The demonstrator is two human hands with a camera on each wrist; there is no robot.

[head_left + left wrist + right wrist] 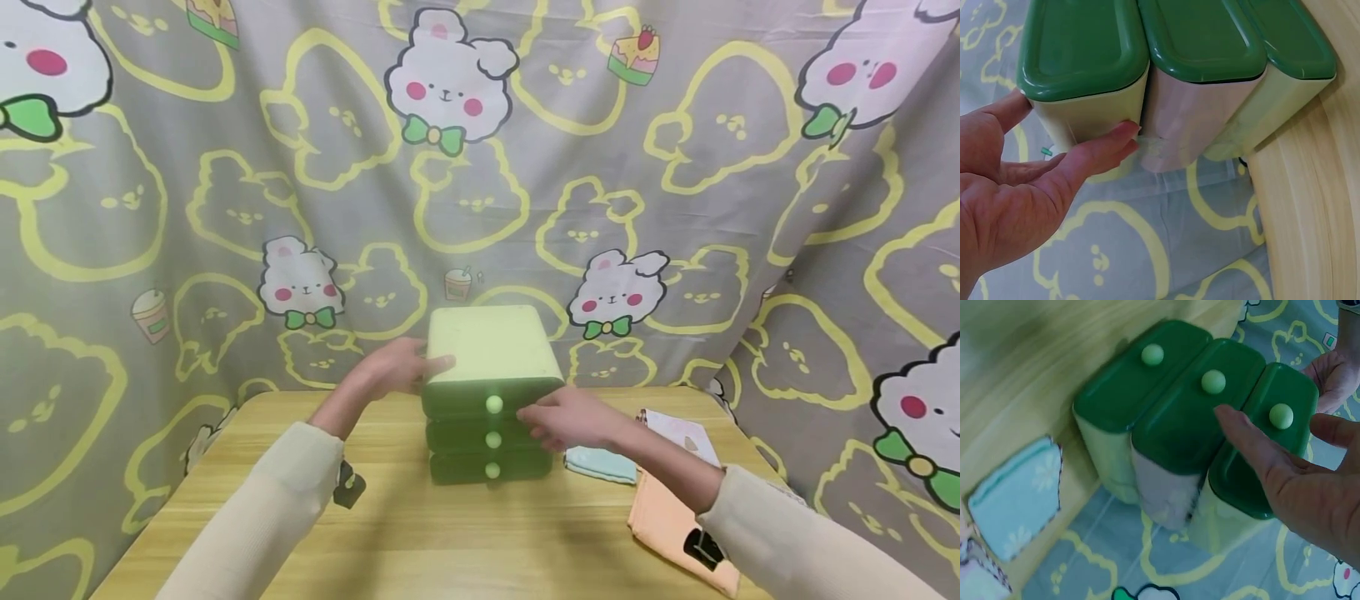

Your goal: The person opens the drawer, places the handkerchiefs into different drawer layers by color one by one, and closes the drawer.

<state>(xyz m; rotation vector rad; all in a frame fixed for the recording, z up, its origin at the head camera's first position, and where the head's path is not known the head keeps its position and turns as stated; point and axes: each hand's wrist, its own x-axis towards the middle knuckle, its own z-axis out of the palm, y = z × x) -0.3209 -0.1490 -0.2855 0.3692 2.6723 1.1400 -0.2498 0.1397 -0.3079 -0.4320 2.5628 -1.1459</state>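
Note:
A small three-drawer box (491,346) with a pale yellow-green top and dark green drawer fronts stands upright on the wooden table. Each front carries a round pale knob (494,404), and all the drawers look closed. My left hand (393,367) touches the upper left side of the box, its fingers fairly straight along the wall in the left wrist view. At the right of the fronts is my right hand (573,417), fingers extended near the top drawer (1247,478). Whether its fingertips touch the front, I cannot tell.
Right of the box lie a light blue folded cloth (600,463), a peach cloth (663,512) with a black patch on it, and a pale patterned cloth (681,433). A small dark object (348,486) shows by the left sleeve. A patterned curtain (480,200) hangs behind the table.

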